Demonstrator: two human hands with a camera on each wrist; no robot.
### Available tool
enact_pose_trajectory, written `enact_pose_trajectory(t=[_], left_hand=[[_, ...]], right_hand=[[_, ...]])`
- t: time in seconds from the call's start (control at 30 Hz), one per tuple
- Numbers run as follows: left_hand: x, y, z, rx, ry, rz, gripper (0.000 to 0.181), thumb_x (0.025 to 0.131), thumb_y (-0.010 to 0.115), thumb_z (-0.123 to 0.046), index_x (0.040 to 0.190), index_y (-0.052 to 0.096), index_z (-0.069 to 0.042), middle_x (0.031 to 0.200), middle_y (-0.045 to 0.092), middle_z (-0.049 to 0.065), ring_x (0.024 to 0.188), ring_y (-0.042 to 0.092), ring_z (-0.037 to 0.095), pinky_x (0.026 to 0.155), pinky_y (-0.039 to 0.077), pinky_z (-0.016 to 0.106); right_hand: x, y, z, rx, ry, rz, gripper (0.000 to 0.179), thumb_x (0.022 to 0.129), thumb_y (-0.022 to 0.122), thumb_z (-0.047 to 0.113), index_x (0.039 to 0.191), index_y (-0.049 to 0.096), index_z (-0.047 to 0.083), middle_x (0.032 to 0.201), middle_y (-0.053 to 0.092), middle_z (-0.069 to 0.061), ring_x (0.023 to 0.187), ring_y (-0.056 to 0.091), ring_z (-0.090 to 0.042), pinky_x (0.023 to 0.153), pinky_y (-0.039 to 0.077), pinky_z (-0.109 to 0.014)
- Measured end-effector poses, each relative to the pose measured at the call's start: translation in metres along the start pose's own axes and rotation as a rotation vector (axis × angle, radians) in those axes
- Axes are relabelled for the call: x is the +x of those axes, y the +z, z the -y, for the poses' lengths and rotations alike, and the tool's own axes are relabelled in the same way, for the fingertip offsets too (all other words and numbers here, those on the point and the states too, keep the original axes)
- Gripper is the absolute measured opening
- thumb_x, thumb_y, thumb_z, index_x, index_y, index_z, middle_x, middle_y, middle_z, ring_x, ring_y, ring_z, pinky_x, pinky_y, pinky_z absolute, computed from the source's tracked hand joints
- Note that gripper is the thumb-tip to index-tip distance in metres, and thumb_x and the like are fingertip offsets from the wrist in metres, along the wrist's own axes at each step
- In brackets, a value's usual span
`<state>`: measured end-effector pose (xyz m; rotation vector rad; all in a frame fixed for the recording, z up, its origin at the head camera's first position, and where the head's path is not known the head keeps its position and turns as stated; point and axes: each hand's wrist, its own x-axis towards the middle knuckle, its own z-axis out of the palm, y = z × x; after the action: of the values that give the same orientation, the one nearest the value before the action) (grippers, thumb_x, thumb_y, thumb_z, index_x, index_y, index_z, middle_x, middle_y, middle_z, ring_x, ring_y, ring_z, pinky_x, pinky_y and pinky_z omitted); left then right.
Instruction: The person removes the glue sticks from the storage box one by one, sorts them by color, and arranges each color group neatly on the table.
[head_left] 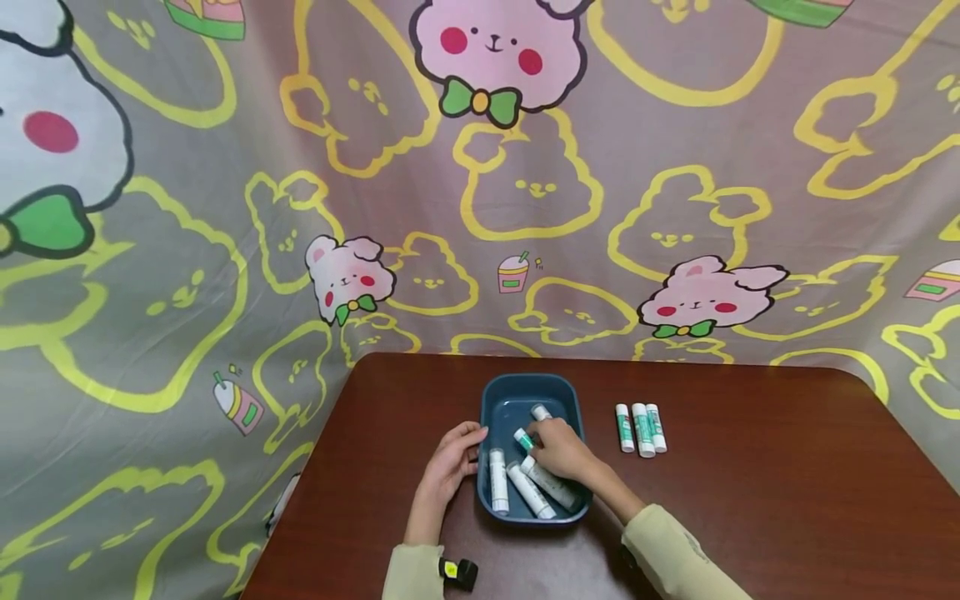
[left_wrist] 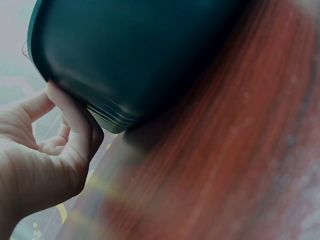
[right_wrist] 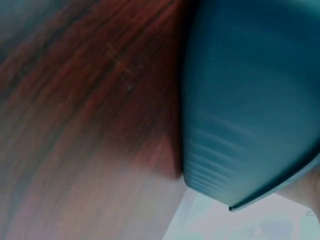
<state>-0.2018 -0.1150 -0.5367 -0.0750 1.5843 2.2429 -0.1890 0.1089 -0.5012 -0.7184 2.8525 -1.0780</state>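
A blue plastic bin [head_left: 489,392] stands on the table with several white glue sticks [head_left: 531,492] lying loose in its near half. My right hand [head_left: 558,450] reaches over the bin's right rim and pinches a green-and-white glue stick [head_left: 523,439] inside it. Just beyond those fingers, another glue stick [head_left: 540,412] shows its white end. At the left side, my left hand [head_left: 450,457] rests its fingertips against the bin's rim and outer wall. The left wrist view shows these bent fingers [left_wrist: 75,117] touching the bin from outside. In the right wrist view the bin wall [right_wrist: 250,110] hides most of the right hand.
Right of the bin, three green-and-white glue sticks [head_left: 642,430] lie side by side on the brown wooden table [head_left: 750,483]. A patterned cloth [head_left: 555,192] hangs behind the table's far edge. A black band with a small device [head_left: 459,573] sits on the left sleeve.
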Motion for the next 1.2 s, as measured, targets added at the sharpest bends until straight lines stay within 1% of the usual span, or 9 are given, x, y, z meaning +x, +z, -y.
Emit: enact_pose_trajectory(t=[0.07,0.2,0.3,0.4,0.5,0.63,0.77,0.93,1.2], left_hand=[[0.000,0.001,0.000,0.000,0.002,-0.001,0.012,0.102,0.061,-0.009,0.091,0.058,-0.014,0.079,0.059,-0.003,0.066,0.059,0.008,0.057,0.051,0.023],[0.000,0.000,0.001,0.003,0.003,0.000,0.012,0.102,0.062,-0.010,0.091,0.059,-0.014,0.079,0.059,-0.002,0.066,0.059,0.008,0.057,0.051,0.023],[0.000,0.000,0.002,0.002,-0.005,0.003,0.011,0.101,0.063,-0.010,0.091,0.059,-0.014,0.080,0.060,-0.002,0.067,0.059,0.008,0.057,0.051,0.023],[0.000,0.001,0.002,0.001,-0.011,0.001,0.011,0.101,0.063,-0.010,0.092,0.059,-0.014,0.080,0.060,-0.003,0.067,0.060,0.008,0.058,0.051,0.023],[-0.001,0.000,0.002,0.005,-0.012,-0.004,0.011,0.101,0.063,-0.011,0.091,0.059,-0.014,0.079,0.060,-0.003,0.067,0.059,0.008,0.057,0.051,0.023],[-0.001,-0.001,0.001,0.012,-0.006,0.001,0.011,0.101,0.064,-0.011,0.092,0.059,-0.014,0.079,0.059,-0.003,0.067,0.059,0.008,0.057,0.050,0.023],[0.000,-0.001,0.001,0.015,-0.002,0.004,0.011,0.101,0.064,-0.012,0.092,0.059,-0.014,0.079,0.059,-0.002,0.067,0.058,0.008,0.057,0.050,0.023],[0.001,-0.002,0.001,0.019,-0.004,-0.001,0.012,0.102,0.062,-0.011,0.091,0.059,-0.014,0.079,0.058,-0.002,0.066,0.057,0.009,0.057,0.050,0.023],[-0.001,0.000,0.000,0.009,0.004,0.003,0.013,0.103,0.060,-0.009,0.091,0.060,-0.015,0.078,0.059,-0.002,0.065,0.058,0.008,0.056,0.050,0.023]], right_hand=[[0.000,-0.001,0.000,0.027,0.014,-0.013,0.011,0.086,0.068,-0.010,0.093,0.071,-0.001,0.059,0.034,0.006,0.055,0.028,-0.008,0.053,0.027,-0.024],[-0.001,-0.005,-0.002,0.049,0.044,-0.031,0.017,0.089,0.069,-0.008,0.105,0.073,-0.003,0.066,0.050,0.002,0.059,0.036,-0.008,0.056,0.034,-0.025],[-0.003,-0.009,-0.002,0.077,0.063,-0.039,0.023,0.090,0.069,-0.006,0.113,0.073,-0.005,0.081,0.067,-0.006,0.069,0.054,-0.011,0.060,0.046,-0.028],[-0.005,-0.016,-0.002,0.144,0.088,-0.031,0.025,0.093,0.069,-0.003,0.118,0.071,-0.007,0.093,0.072,-0.014,0.079,0.065,-0.018,0.066,0.054,-0.034],[-0.007,-0.024,-0.003,0.259,0.129,-0.020,0.032,0.094,0.069,0.000,0.124,0.067,-0.011,0.101,0.073,-0.017,0.078,0.068,-0.022,0.066,0.057,-0.038],[-0.008,-0.036,-0.005,0.386,0.202,-0.021,0.034,0.095,0.070,0.003,0.125,0.065,-0.013,0.095,0.070,-0.014,0.064,0.063,-0.019,0.060,0.056,-0.037],[-0.010,-0.048,-0.005,0.426,0.258,-0.031,0.034,0.096,0.071,0.007,0.125,0.066,-0.010,0.093,0.068,-0.009,0.072,0.064,-0.017,0.066,0.058,-0.037],[-0.014,-0.060,-0.010,0.453,0.302,-0.039,0.036,0.095,0.072,0.010,0.125,0.066,-0.009,0.096,0.069,-0.010,0.084,0.065,-0.020,0.070,0.061,-0.040],[-0.025,-0.076,-0.022,0.480,0.326,-0.093,0.035,0.095,0.072,0.009,0.124,0.065,-0.010,0.101,0.069,-0.015,0.081,0.067,-0.020,0.069,0.061,-0.038]])
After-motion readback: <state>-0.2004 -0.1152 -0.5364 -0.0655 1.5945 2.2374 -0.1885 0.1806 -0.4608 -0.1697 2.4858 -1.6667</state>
